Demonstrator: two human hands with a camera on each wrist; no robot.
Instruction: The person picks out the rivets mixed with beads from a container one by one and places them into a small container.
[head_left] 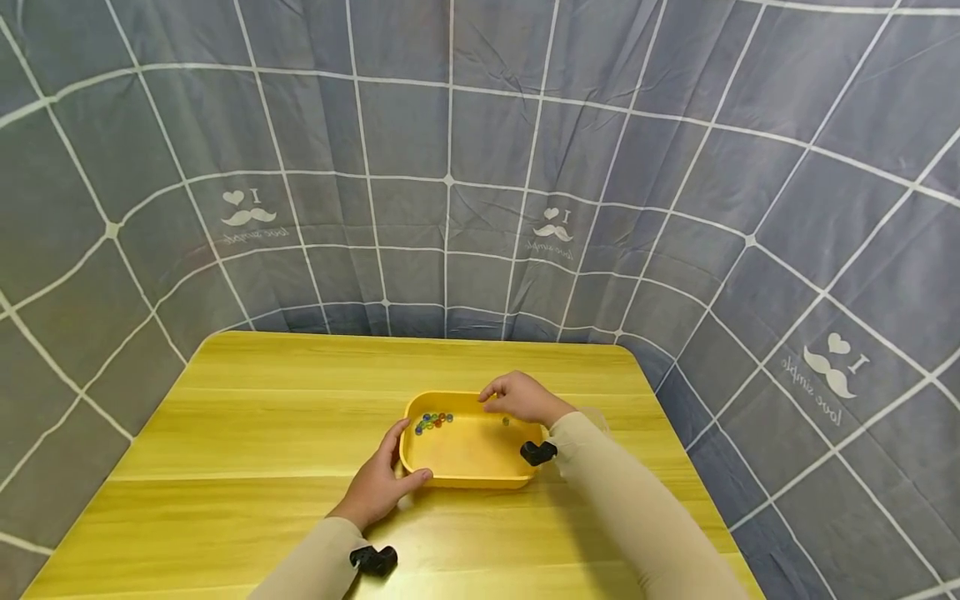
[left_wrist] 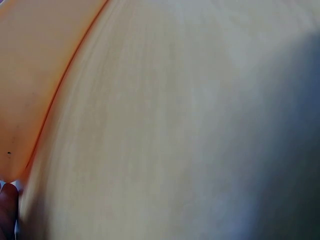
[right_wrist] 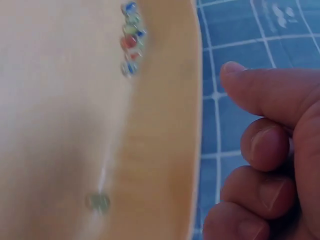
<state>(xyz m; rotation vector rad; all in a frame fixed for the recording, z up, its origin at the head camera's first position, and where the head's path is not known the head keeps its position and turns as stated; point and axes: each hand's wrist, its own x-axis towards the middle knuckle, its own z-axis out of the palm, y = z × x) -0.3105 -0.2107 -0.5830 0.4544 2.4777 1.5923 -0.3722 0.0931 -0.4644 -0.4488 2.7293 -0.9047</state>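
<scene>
A shallow yellow plastic tray (head_left: 480, 481) lies on the table. My left hand (head_left: 376, 486) grips its left end, the thumb along the near rim and the fingers round the left side; a fingertip (left_wrist: 8, 207) shows at the tray's edge in the left wrist view. Several glass marbles (head_left: 432, 422) cluster in the far left corner of the tray. One greenish marble (right_wrist: 98, 202) sits apart, towards the tray's right end. Over the far rim hovers my right hand (head_left: 522, 398), fingers loosely bent, with nothing seen between them.
The yellow wood-grain table (head_left: 262, 417) carries the tray. Partly hidden behind the right forearm is a clear, see-through object (head_left: 597, 419). A grey curtain with white grid lines (head_left: 487, 208) hangs round the far side and both flanks.
</scene>
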